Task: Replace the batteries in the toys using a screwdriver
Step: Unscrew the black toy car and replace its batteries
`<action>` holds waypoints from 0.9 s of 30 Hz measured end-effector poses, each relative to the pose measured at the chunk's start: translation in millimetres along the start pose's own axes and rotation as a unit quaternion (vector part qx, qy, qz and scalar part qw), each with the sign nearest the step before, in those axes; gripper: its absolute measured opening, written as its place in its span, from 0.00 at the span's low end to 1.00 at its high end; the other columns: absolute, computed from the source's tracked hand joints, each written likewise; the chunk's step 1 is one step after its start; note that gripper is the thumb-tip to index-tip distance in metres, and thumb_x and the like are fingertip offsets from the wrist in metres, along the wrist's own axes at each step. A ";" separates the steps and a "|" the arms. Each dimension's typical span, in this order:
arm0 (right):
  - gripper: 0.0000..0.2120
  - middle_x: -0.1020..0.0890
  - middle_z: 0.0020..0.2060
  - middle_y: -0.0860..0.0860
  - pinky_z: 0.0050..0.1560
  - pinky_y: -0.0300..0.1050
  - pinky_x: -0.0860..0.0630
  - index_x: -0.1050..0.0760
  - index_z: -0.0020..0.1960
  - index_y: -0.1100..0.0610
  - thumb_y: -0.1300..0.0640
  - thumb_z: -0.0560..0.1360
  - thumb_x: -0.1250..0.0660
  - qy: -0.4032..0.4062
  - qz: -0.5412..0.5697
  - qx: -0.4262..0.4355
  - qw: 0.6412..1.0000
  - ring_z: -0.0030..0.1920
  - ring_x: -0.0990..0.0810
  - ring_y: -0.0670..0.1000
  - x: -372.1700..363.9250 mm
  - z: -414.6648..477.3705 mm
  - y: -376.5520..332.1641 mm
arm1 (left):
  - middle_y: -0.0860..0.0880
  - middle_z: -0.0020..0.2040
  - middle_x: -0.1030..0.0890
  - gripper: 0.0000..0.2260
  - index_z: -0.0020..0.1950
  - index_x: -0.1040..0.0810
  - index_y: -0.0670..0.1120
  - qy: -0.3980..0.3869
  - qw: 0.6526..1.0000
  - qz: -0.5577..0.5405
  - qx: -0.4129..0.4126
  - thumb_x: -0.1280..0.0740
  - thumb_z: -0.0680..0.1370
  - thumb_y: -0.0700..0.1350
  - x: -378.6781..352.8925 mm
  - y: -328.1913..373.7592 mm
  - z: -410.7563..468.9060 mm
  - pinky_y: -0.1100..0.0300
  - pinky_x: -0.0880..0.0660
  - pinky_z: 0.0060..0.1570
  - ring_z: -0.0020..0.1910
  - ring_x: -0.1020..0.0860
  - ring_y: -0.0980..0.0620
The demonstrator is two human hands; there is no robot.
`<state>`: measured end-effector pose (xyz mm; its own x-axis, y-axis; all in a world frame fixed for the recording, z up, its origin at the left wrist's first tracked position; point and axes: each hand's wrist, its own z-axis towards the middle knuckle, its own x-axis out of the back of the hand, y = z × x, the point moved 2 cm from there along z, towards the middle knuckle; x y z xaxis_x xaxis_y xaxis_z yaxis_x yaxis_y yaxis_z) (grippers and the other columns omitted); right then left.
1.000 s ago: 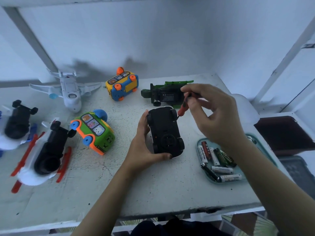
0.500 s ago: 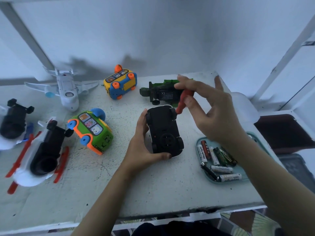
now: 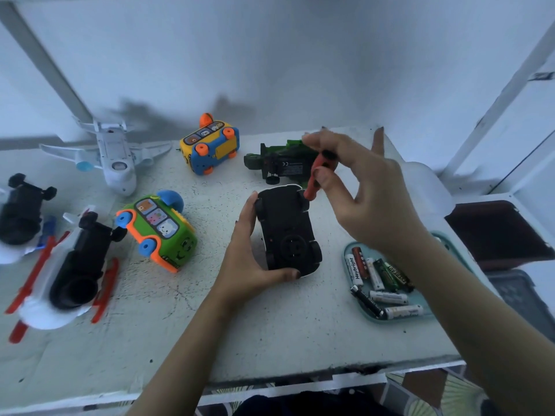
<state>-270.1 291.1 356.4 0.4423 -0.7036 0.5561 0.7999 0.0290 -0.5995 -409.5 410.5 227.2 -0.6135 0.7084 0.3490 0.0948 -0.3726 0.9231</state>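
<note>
While the black toy car is flipped wheels-up at the middle of the table, its long axis runs away from the person, with the far end leaning a bit left. The left hand grips its left side, thumb hooked round the near end. The right hand pinches the red screwdriver, which is slanted with its tip down at the car's far right corner. A tray of batteries sits to the right.

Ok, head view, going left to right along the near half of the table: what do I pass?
White toy with red skids → green bus → left hand gripping the upturned black car → tray of batteries.
</note>
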 end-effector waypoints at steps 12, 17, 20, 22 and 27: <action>0.12 0.17 0.40 0.46 0.71 0.65 0.42 0.20 0.57 0.56 0.55 0.74 0.30 0.052 -0.020 0.027 0.998 0.48 0.20 0.46 -4.5 2.2 -7.0 | 0.68 0.74 0.40 0.55 0.75 0.53 0.69 0.006 1.000 0.029 0.001 0.20 0.58 0.60 0.4 3.9 -0.9 0.40 0.44 0.75 0.76 0.43 0.58; 0.08 0.16 0.39 0.51 0.75 0.61 0.54 0.25 0.52 0.56 0.66 0.77 0.37 -0.007 0.031 0.004 1.000 0.54 0.20 0.41 -4.2 1.5 -1.2 | 0.66 0.74 0.38 0.56 0.76 0.52 0.68 0.007 1.000 0.022 0.002 0.19 0.58 0.58 0.8 3.5 -1.5 0.41 0.42 0.74 0.76 0.42 0.57; 0.10 0.16 0.48 0.50 0.74 0.64 0.50 0.23 0.54 0.54 0.64 0.77 0.39 -0.015 0.040 0.001 0.999 0.66 0.29 0.38 -5.1 1.8 -1.9 | 0.64 0.75 0.38 0.56 0.76 0.52 0.67 0.007 1.000 0.022 0.001 0.19 0.58 0.58 0.5 2.9 -1.5 0.41 0.42 0.74 0.76 0.41 0.57; 0.08 0.20 0.56 0.51 0.71 0.53 0.36 0.20 0.54 0.54 0.56 0.75 0.33 0.021 0.042 0.010 0.999 0.62 0.25 0.45 -5.6 1.0 -4.2 | 0.63 0.76 0.39 0.56 0.76 0.52 0.67 0.006 1.000 0.022 0.002 0.19 0.58 0.58 0.2 2.9 -1.2 0.41 0.41 0.74 0.76 0.42 0.57; 0.07 0.19 0.38 0.52 0.54 0.53 0.26 0.16 0.48 0.56 0.56 0.72 0.27 0.091 0.027 0.020 0.995 0.42 0.21 0.50 -6.3 0.8 -9.4 | 0.62 0.76 0.39 0.56 0.77 0.53 0.65 0.008 1.000 0.030 -0.001 0.19 0.59 0.57 0.0 2.1 -1.3 0.41 0.41 0.74 0.76 0.42 0.57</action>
<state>-280.2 295.8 358.9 0.4081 -0.8165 0.4084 0.7939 0.0965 -0.6003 -410.3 408.9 228.9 -0.6192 0.6756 0.4003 0.1301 -0.4144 0.9007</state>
